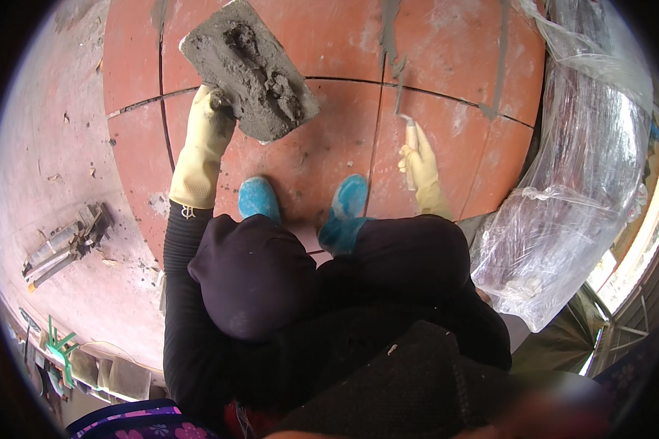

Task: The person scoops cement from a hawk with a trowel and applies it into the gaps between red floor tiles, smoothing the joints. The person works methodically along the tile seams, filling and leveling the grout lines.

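My left hand (pixel 205 143), in a cream rubber glove, grips the near left edge of a rectangular mortar board (pixel 195 48). A heap of wet grey mortar (pixel 260 80) lies on the board, with hollows in its middle. My right hand (pixel 422 165), gloved alike, is closed round the pale handle of a narrow pointing trowel (pixel 411 133). The trowel's thin bent blade reaches to a joint between large red floor tiles (pixel 329 128). Grey mortar smears (pixel 389 33) lie along that joint farther away; nearer joints show as dark gaps.
My blue shoes (pixel 259 197) stand on the tiles between my hands. Clear plastic sheeting (pixel 564 168) wraps something bulky along the right. Scraps and broken strips (pixel 69 243) lie on the dusty floor at left, with a green stand (pixel 62 351) at the lower left.
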`<state>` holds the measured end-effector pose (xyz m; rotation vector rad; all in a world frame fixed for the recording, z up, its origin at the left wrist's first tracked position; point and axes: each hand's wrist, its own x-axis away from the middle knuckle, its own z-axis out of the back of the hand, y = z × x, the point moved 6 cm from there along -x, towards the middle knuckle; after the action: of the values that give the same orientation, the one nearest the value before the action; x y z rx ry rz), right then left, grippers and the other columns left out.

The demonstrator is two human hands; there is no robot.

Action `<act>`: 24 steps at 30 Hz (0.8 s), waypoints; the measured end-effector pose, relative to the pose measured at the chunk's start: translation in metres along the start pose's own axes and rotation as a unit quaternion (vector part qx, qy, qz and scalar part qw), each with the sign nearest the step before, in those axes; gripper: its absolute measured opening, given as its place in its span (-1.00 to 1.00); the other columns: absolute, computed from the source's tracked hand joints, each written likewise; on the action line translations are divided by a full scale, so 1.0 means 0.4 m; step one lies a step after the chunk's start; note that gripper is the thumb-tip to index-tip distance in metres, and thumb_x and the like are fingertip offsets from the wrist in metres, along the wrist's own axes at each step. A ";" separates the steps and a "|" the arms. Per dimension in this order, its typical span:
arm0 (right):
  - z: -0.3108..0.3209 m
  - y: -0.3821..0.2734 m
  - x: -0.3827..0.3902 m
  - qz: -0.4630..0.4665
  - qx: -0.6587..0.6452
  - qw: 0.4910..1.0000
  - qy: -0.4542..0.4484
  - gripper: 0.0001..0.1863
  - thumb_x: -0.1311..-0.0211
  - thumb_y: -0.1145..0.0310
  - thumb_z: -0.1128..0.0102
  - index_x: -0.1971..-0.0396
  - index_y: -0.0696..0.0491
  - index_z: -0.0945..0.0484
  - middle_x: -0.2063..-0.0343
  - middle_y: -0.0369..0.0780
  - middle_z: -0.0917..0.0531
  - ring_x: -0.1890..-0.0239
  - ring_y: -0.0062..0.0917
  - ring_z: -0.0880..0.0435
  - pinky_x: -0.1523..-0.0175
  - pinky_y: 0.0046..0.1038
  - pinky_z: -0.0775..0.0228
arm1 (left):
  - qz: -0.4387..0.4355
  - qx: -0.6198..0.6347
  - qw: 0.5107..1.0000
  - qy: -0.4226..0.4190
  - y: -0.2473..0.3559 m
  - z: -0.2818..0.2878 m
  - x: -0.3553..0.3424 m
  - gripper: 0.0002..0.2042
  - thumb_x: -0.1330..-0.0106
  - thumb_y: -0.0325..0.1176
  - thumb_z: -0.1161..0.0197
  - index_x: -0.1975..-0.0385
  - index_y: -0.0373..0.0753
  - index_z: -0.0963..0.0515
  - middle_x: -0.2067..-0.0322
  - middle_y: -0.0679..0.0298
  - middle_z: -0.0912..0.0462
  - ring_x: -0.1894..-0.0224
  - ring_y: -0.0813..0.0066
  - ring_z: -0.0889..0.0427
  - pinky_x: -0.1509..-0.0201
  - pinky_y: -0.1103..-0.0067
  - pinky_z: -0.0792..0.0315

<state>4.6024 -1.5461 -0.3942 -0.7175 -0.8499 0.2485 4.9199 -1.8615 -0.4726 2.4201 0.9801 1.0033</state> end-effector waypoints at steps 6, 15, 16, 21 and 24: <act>0.005 -0.084 -0.055 -0.046 0.026 0.999 -0.008 -0.44 -0.47 0.25 -0.08 -0.42 -0.09 -0.27 0.48 -0.36 -0.48 0.59 -0.71 -0.42 0.50 -0.61 -0.34 | -0.090 -0.052 0.990 -0.094 0.011 0.013 -0.012 -0.73 -0.35 -0.56 -0.01 -0.02 -0.33 -0.48 0.14 0.22 -0.59 0.10 0.42 -0.58 -0.04 0.51 -0.48; -0.052 -0.052 -0.044 -0.075 -0.041 0.996 -0.036 -0.42 -0.47 0.24 -0.09 -0.44 -0.11 -0.25 0.49 -0.34 -0.46 0.60 -0.72 -0.37 0.50 -0.60 -0.33 | -0.074 -0.046 0.991 -0.102 -0.011 0.036 -0.012 -0.83 -0.35 -0.55 -0.02 0.11 -0.31 -0.48 0.23 0.23 -0.57 0.18 0.43 -0.56 0.04 0.54 -0.47; -0.055 -0.049 -0.049 -0.058 -0.015 0.998 -0.033 -0.42 -0.47 0.22 -0.09 -0.44 -0.11 -0.25 0.46 -0.34 -0.49 0.59 -0.72 -0.39 0.49 -0.60 -0.34 | -0.068 -0.057 0.992 -0.092 -0.010 0.035 -0.014 -0.83 -0.35 -0.55 -0.02 0.12 -0.30 -0.48 0.24 0.24 -0.57 0.18 0.43 -0.55 0.04 0.54 -0.46; -0.060 -0.018 -0.055 0.029 0.132 0.990 0.044 -0.38 -0.45 0.18 -0.11 -0.45 -0.12 -0.22 0.25 -0.20 -0.64 0.45 -0.49 -0.62 0.30 -0.42 -0.52 | -0.056 -0.131 0.988 -0.054 -0.001 0.016 -0.017 -0.85 -0.36 -0.54 -0.02 0.15 -0.30 -0.48 0.26 0.24 -0.56 0.20 0.43 -0.55 0.05 0.53 -0.46; -0.070 -0.041 -0.053 0.205 0.337 0.910 0.127 -0.32 -0.41 0.20 -0.12 -0.48 -0.14 -0.13 0.08 -0.04 -0.66 0.20 -0.14 -0.70 0.07 -0.20 -0.53 | -0.070 -0.197 0.977 -0.047 0.012 -0.002 -0.003 -0.84 -0.34 -0.59 -0.01 0.14 -0.32 -0.48 0.25 0.24 -0.56 0.18 0.41 -0.56 0.05 0.53 -0.47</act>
<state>4.6085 -1.5815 -0.4086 -0.2532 -0.3093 0.7690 4.9208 -1.8655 -0.4700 2.0256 0.8162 0.9230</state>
